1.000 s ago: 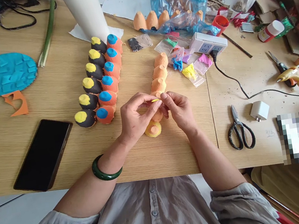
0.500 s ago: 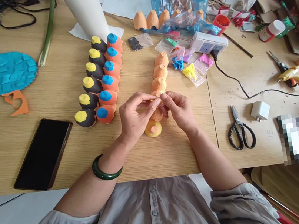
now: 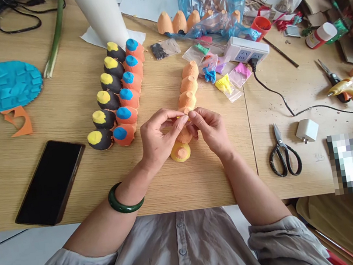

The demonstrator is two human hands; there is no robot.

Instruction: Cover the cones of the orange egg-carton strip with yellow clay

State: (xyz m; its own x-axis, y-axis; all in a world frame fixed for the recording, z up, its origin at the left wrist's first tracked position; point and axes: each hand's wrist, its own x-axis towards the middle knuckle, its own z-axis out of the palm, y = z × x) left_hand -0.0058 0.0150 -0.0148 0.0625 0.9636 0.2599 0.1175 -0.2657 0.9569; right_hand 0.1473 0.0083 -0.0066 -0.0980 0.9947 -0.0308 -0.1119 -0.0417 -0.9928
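Observation:
My left hand [image 3: 160, 137], with a dark green bangle [image 3: 126, 198] on its wrist, pinches a small bit of yellow clay [image 3: 180, 116] between thumb and forefinger. My right hand [image 3: 212, 130] meets it with thumb and fingers pressed together at the same bit, which the fingertips mostly hide. Directly beneath both hands lies an orange egg-carton strip [image 3: 187, 100] with a row of bumps. Its nearest bump [image 3: 180, 152] has a yellow ring round the base. To the left stand a black strip with yellow tips [image 3: 105, 99] and an orange strip with blue tips [image 3: 128, 96].
A phone [image 3: 50, 182] lies left, below a blue oval piece [image 3: 7, 85]. Black-handled scissors [image 3: 284, 154], a white plug adapter [image 3: 307, 131], a power strip [image 3: 245, 48] and a glue gun [image 3: 347, 88] are right. Clay packets [image 3: 224, 84] and a white vase [image 3: 101, 15] stand farther back.
Both hands stay almost in place, fingertips still together over the orange strip. The whole view shifts very slightly; nothing else has visibly moved.

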